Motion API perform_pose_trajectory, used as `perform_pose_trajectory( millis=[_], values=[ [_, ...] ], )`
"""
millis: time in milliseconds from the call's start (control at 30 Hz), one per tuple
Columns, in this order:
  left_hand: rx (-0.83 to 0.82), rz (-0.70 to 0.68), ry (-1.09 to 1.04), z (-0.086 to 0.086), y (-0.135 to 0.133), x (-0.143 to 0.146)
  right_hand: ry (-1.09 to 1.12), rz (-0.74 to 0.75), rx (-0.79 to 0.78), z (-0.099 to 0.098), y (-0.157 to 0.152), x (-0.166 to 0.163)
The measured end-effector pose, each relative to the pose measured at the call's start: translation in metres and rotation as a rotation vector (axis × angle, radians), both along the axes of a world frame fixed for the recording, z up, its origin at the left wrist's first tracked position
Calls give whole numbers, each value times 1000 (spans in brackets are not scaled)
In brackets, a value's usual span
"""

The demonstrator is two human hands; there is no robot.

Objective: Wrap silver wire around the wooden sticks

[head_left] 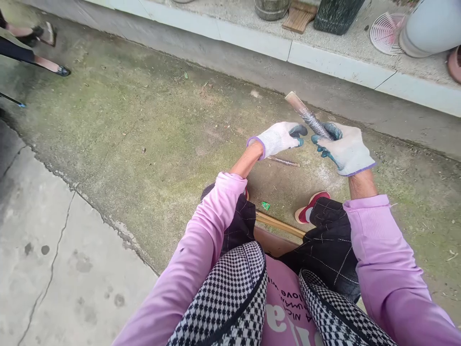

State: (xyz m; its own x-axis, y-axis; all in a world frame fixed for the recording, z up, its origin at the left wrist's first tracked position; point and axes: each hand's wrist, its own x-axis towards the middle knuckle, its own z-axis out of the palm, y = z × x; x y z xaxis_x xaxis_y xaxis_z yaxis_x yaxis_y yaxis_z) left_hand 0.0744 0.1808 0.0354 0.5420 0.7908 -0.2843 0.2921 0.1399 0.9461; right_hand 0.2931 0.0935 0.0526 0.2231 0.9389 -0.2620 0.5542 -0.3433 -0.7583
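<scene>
My right hand (345, 148), in a white knit glove with blue-grey coated fingers, is closed round the lower end of a wire-wrapped stick (312, 120). The stick slants up to the left; fine silvery wire is wound tightly along it, and its pale brown upper end is bare. Just left of it hovers my left hand (283, 138), gloved alike, with bent fingers and the tips slightly apart. I see nothing between them. A thinner wire-wound stick (286, 162) lies on the ground below, partly hidden behind my left wrist.
Pale wooden strips (277, 223) cross between my knees. A green scrap (265, 205) lies on the mossy concrete ground (144, 120). Along a raised ledge (248, 38) stand a jar (272, 8), a dark container (336, 14) and a white pot (432, 29). Another person's legs (32, 55) show far left.
</scene>
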Motion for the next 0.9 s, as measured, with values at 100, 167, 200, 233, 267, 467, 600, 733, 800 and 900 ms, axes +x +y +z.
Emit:
perform_pose_trajectory(
  millis=[100,167,200,233,267,467,600,733,800,900],
  values=[
    [79,-75,8,-4,5,5,-124,23,9,4,5,-5],
    [31,-55,-37,-5,7,10,-179,53,21,7,7,-8],
    [-2,-44,-64,-4,7,13,-187,63,24,8,7,-9],
    [-33,-25,-88,-3,6,15,-185,69,24,8,8,-10],
    [-59,10,-107,-2,5,18,-176,71,24,9,8,-11],
    [-176,237,-145,11,-1,23,81,32,35,-1,2,-18],
    [-242,230,-223,15,0,19,469,-20,68,-9,-2,-19],
    [-294,162,-332,16,-2,11,689,21,26,-7,-5,-18],
    [-325,123,-394,18,-4,7,766,82,-34,-4,-8,-21],
    [-350,111,-455,20,-6,3,863,158,-103,-3,-15,-31]
  ],
)
